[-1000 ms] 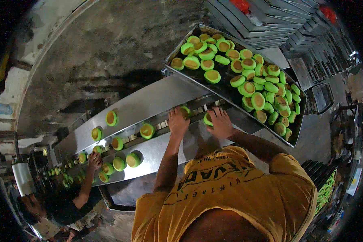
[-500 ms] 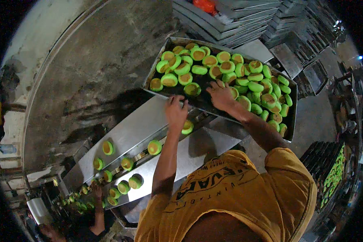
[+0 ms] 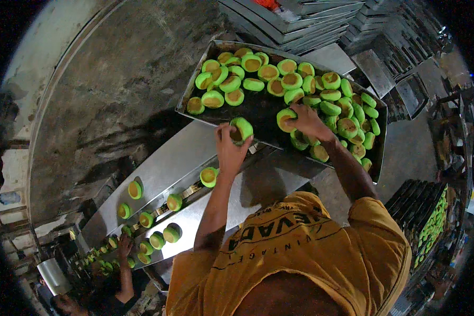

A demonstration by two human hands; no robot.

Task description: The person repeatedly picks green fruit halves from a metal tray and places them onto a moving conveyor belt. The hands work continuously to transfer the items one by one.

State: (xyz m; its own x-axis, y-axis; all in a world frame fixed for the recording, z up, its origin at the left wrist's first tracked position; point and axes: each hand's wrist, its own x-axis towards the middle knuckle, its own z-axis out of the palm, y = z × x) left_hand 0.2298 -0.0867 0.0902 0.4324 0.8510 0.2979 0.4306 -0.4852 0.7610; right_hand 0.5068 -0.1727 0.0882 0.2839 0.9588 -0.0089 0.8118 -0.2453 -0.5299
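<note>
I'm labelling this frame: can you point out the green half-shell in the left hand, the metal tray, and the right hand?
green half-shell (image 3: 242, 128), head view, its green outer wall.
metal tray (image 3: 195, 80), head view, bare left rim.
right hand (image 3: 309, 121), head view, back of hand.

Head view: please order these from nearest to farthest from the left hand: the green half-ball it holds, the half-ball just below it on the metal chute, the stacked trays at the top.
1. Held half-ball, in the left hand.
2. Chute half-ball, just below-left.
3. Stacked trays, far top.
</note>
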